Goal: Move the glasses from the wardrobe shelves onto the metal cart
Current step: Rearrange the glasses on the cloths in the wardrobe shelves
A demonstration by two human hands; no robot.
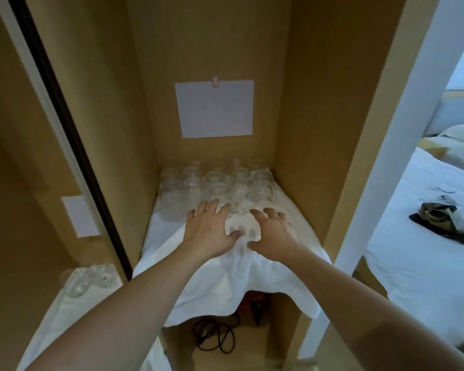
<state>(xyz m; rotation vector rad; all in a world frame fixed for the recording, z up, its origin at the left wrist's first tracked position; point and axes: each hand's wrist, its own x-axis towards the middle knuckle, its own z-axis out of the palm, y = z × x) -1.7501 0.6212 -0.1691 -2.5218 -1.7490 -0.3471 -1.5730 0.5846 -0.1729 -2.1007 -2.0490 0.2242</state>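
Observation:
Several clear glasses (pixel 217 183) stand upside down in rows at the back of a wardrobe shelf covered by a white cloth (pixel 225 274). My left hand (pixel 210 230) and my right hand (pixel 273 231) both reach over the cloth, fingers spread, just in front of the nearest row. The left fingertips touch or nearly touch a front glass; the right fingertips hover close to the glasses. Neither hand grips anything. The metal cart is not in view.
A white paper sheet (pixel 214 109) is taped to the wardrobe's back wall. A mirrored door (pixel 38 183) at the left reflects the shelf. Below the shelf lie a black cable (pixel 214 336) and a dark tool. A bed (pixel 423 236) with clothes is at right.

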